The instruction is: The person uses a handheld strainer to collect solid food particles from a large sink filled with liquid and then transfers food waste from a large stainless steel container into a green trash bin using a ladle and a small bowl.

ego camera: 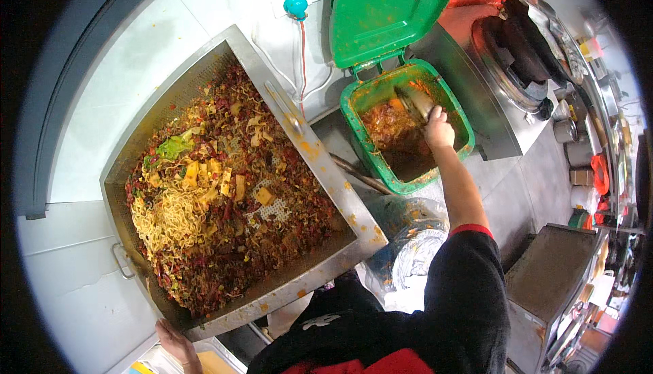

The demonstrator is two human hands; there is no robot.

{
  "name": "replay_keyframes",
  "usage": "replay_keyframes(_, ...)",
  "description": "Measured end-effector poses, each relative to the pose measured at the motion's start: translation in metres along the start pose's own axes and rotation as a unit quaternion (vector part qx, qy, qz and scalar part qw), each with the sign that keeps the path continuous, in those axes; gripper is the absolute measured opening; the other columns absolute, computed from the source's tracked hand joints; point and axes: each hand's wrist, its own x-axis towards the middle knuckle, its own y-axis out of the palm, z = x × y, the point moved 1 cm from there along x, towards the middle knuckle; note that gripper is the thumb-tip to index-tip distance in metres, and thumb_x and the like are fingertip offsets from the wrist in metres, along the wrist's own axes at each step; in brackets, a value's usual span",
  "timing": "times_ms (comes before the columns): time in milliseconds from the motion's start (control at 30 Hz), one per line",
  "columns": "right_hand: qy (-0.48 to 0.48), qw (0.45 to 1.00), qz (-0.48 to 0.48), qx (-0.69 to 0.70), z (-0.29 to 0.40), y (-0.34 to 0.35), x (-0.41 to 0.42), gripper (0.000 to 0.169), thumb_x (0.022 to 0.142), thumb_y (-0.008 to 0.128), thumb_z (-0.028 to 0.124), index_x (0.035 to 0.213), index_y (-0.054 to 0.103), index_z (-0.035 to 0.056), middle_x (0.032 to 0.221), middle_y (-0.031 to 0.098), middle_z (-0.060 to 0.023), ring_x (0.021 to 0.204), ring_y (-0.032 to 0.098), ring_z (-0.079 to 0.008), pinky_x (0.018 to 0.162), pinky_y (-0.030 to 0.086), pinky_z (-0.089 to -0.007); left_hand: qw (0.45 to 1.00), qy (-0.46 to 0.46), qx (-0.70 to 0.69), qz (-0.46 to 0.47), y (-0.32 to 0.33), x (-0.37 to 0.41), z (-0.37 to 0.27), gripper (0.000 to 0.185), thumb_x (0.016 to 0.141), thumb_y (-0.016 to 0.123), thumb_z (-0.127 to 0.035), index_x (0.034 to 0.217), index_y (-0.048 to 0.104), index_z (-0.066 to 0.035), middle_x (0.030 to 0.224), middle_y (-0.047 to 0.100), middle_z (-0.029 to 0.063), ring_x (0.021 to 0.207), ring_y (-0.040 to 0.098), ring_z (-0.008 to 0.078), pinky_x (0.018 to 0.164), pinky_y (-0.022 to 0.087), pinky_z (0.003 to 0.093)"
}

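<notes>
My right hand (440, 129) reaches into a green plastic waste bin (349, 103), gripping the edge of a metal bowl or scoop (422, 102). Wet reddish-brown food waste (385, 121) lies in the bin below it. At the bottom left, my left hand (176, 343) is against the near corner of a large stainless-steel perforated strainer box (367, 249); its fingers are partly hidden. Food scraps cover much of the box's floor: yellow noodles (171, 218), pieces of tofu or similar yellow food (224, 181), a green leaf (173, 148) and dark red bits.
The bin's green lid (393, 14) stands raised against the wall. A stainless-steel stove with a wok ring (502, 67) is to the right. A plastic-lined container (416, 256) stands below the bin. A steel cabinet (553, 272) is at the lower right. A teal plug (296, 5) trails cables.
</notes>
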Motion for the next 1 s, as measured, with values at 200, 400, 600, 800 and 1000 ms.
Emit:
replay_keyframes(200, 0.123, 0.971, 0.028, 0.205, -0.014, -0.02, -0.017, 0.032, 0.076, 0.056, 0.015, 0.099, 0.039, 0.0012, 0.102, 0.056, -0.0261, 0.081, 0.061, -0.0406, 0.077, 0.049, -0.0423, 1.0, 0.009, -0.011, -0.022, 0.008, -0.001, 0.022, 0.02, 0.093, 0.04, -0.014, 0.089, 0.049, 0.004, 0.076, 0.051, 0.0207, 0.067, 0.045, 0.0316, 0.065, 0.041, 0.035)
replay_keyframes(400, 0.402, 0.615, 0.1, 0.671, -0.014, -0.009, -0.083, 0.028, 0.077, 0.046, 0.003, 0.103, 0.049, -0.006, 0.087, 0.058, -0.0213, 0.063, 0.062, -0.0354, 0.043, 0.053, -0.039, 0.998, 0.026, 0.055, 0.003, 0.004, 0.002, 0.013, 0.02, 0.093, 0.041, -0.015, 0.09, 0.049, 0.003, 0.078, 0.052, 0.0209, 0.066, 0.044, 0.0317, 0.065, 0.041, 0.0349)
replay_keyframes(600, 0.433, 0.463, 0.264, 0.727, -0.002, -0.005, -0.18, 0.004, 0.071, 0.045, 0.0, 0.068, 0.043, 0.0014, 0.067, 0.046, -0.0124, 0.058, 0.057, -0.0301, 0.043, 0.051, -0.0371, 0.998, 0.009, 0.06, 0.0, 0.001, 0.003, 0.0, 0.022, 0.094, 0.04, -0.016, 0.079, 0.044, 0.001, 0.067, 0.043, 0.0213, 0.059, 0.037, 0.032, 0.055, 0.037, 0.0382)
replay_keyframes(800, 0.505, 0.393, 0.314, 0.701, -0.006, 0.043, -0.217, 0.016, 0.073, 0.044, -0.001, 0.087, 0.049, -0.0058, 0.078, 0.055, -0.0172, 0.063, 0.06, -0.0321, 0.051, 0.056, -0.039, 0.998, 0.023, 0.06, 0.002, 0.002, 0.007, -0.005, 0.021, 0.094, 0.041, -0.016, 0.081, 0.045, 0.001, 0.067, 0.044, 0.0201, 0.06, 0.037, 0.0314, 0.056, 0.037, 0.0374)
replay_keyframes(1000, 0.442, 0.552, 0.278, 0.65, 0.008, -0.003, -0.19, 0.018, 0.076, 0.046, 0.002, 0.092, 0.052, -0.004, 0.086, 0.059, -0.0199, 0.066, 0.063, -0.0316, 0.048, 0.056, -0.0391, 0.999, 0.01, 0.037, 0.007, 0.0, 0.005, 0.003, 0.02, 0.093, 0.042, -0.016, 0.083, 0.046, 0.001, 0.067, 0.044, 0.019, 0.061, 0.037, 0.03, 0.058, 0.038, 0.0357)
